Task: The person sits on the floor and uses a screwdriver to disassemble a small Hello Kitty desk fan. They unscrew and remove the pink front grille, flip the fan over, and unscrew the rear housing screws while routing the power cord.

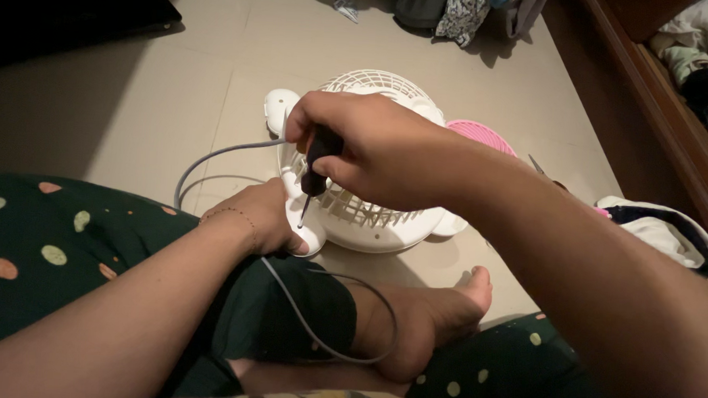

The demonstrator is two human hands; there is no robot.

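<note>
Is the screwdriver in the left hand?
No, the right hand grips the screwdriver with its tip down at the white fan, while the left hand steadies the fan's base.

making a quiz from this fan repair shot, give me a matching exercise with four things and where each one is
Things:
1. screwdriver
2. grey cord
3. pink grille
4. left hand

Places:
a. draped over the person's leg and foot
b. on the floor behind the white fan
c. gripped in the right hand, tip down at the fan's base
d. against the fan's near foot

Pairs: 1-c, 2-a, 3-b, 4-d
</note>
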